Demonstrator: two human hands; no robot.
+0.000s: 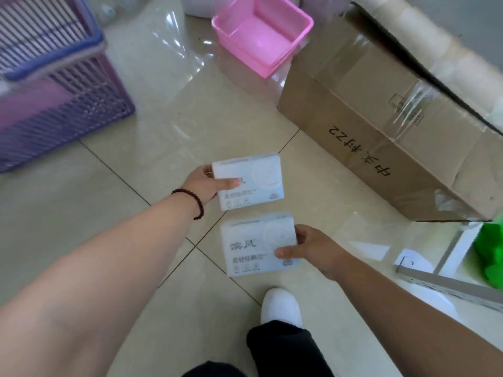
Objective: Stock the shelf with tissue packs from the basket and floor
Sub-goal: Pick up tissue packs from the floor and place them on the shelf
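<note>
My left hand [202, 185], with a dark bead bracelet at the wrist, grips a pale blue tissue pack [253, 178] by its left end, held above the tiled floor. Just below it in the view, my right hand [313, 250] holds a second pale blue tissue pack [253, 246] by its right end, thumb on the printed top face. The two packs are apart, one in each hand. A purple slatted basket [68, 104] stands at the upper left. The white shelf [457, 251] shows only at the right edge, with green packs [490, 254] on it.
A large brown cardboard box [381, 118] lies on the floor at the right, with paper rolls behind it. An empty pink plastic bin [261, 31] stands at the top centre. Clear plastic film lies on the tiles. My white shoe [280, 306] is below the hands.
</note>
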